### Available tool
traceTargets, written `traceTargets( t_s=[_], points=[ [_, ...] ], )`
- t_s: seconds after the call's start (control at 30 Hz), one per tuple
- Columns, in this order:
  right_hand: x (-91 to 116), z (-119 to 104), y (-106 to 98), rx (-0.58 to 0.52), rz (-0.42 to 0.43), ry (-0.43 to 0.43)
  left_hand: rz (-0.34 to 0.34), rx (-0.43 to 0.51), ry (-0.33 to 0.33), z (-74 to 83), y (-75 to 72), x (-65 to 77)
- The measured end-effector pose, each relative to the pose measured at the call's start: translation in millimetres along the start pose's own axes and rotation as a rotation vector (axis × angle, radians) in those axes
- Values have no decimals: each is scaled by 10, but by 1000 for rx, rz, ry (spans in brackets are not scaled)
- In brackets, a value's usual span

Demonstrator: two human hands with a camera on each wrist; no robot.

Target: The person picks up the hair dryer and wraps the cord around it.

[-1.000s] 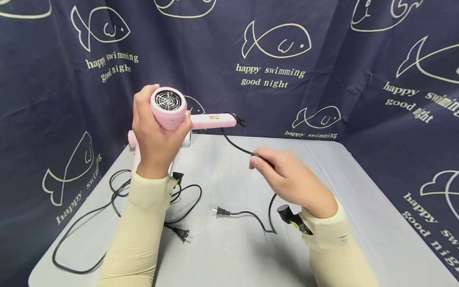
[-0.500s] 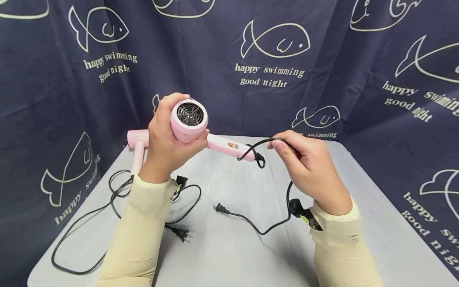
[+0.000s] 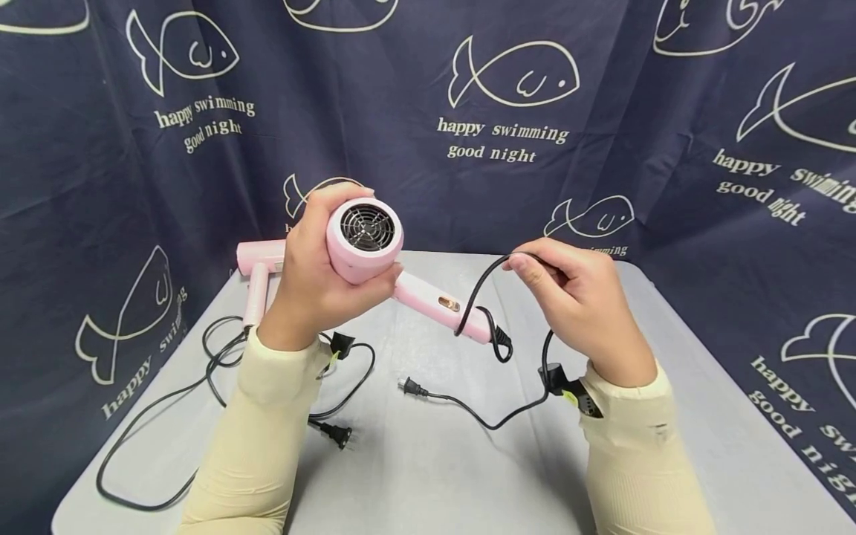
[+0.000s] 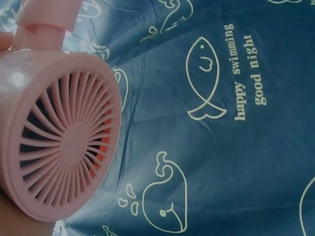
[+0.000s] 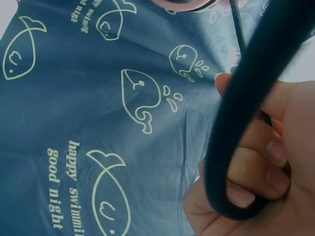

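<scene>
My left hand (image 3: pixel 307 279) grips a pink hair dryer (image 3: pixel 366 236) around its round head, above the table. The dryer's dark round grille faces me, and its handle slants down to the right. In the left wrist view the finned pink grille (image 4: pixel 74 142) at its other end shows. My right hand (image 3: pixel 582 305) pinches the dryer's black cord (image 3: pixel 478 282) between thumb and fingers, right of the handle. Cord passes around the handle near its lower end. In the right wrist view a thick loop of cord (image 5: pixel 241 108) crosses in front of curled fingers. The cord's plug (image 3: pixel 412 387) lies mid-table.
A second pink hair dryer (image 3: pixel 257 279) lies at the back left of the grey table (image 3: pixel 441 475), partly behind my left hand. Its loosely coiled black cord (image 3: pixel 114 453) spreads over the left side, ending in a plug (image 3: pixel 337 435). Dark blue fish-print curtains (image 3: pixel 401 89) stand around the table.
The dryer in my left hand has moved right and down, its handle tipping from level to slanting downward. My right hand has shifted right and up, and the cord now arches across the handle.
</scene>
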State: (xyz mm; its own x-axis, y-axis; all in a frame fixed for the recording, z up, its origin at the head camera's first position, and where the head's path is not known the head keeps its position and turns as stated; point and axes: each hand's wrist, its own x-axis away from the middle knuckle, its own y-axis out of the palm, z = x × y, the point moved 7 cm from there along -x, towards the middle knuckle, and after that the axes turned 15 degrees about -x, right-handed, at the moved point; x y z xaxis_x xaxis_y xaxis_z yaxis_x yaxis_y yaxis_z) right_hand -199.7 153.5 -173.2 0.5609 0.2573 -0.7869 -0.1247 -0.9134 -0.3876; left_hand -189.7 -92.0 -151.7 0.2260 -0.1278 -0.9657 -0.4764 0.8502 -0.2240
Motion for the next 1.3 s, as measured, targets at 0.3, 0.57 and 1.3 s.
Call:
traceTargets(
  t_s=[0.3,0.57,1.3],
  points=[
    [52,556,167,-26,-111,144,20,168,-70,-17,-8,25],
    [98,665,470,-108,-320,223,105,170,-125,-38,-59,23],
    [304,672,966,-109,-509,448,438,211,-424,-400,-64,142]
  ],
)
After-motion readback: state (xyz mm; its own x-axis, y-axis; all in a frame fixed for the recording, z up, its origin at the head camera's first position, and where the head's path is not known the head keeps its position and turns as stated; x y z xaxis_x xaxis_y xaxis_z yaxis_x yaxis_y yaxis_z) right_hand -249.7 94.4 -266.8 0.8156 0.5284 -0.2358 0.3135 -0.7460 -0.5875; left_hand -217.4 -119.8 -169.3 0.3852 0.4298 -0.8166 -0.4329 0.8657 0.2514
